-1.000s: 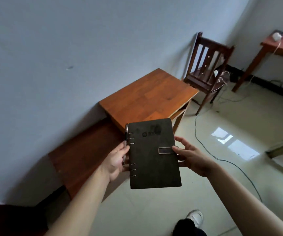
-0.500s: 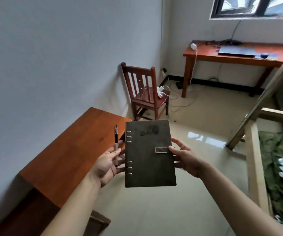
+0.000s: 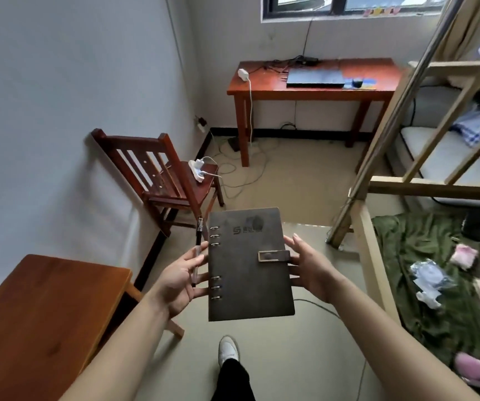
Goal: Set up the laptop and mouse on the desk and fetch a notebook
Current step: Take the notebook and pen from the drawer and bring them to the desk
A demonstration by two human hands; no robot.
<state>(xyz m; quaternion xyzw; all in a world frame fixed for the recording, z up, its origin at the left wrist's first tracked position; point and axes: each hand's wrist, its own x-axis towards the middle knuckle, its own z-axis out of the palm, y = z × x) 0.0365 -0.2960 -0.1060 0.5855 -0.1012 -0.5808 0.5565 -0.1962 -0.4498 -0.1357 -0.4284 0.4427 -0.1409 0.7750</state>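
I hold a dark ring-bound notebook (image 3: pixel 247 267) with a clasp strap flat in front of me. My left hand (image 3: pixel 179 280) grips its ring side and also pinches a black pen (image 3: pixel 197 250) beside the spine. My right hand (image 3: pixel 309 269) supports the clasp edge. Far ahead under the window stands a red-brown desk (image 3: pixel 262 89). On it lie a closed dark laptop (image 3: pixel 315 76) and, to its right, a black mouse (image 3: pixel 357 81) on a blue pad.
A wooden chair (image 3: pixel 160 175) with a white charger stands by the left wall. A small wooden table (image 3: pixel 39 316) is at my lower left. A bunk bed frame (image 3: pixel 377 186) and green bedding fill the right. Cables trail over the floor near the desk.
My view has swung from the small table and wall toward the far desk. The notebook stays in both hands, and the pen now shows beside its spine.
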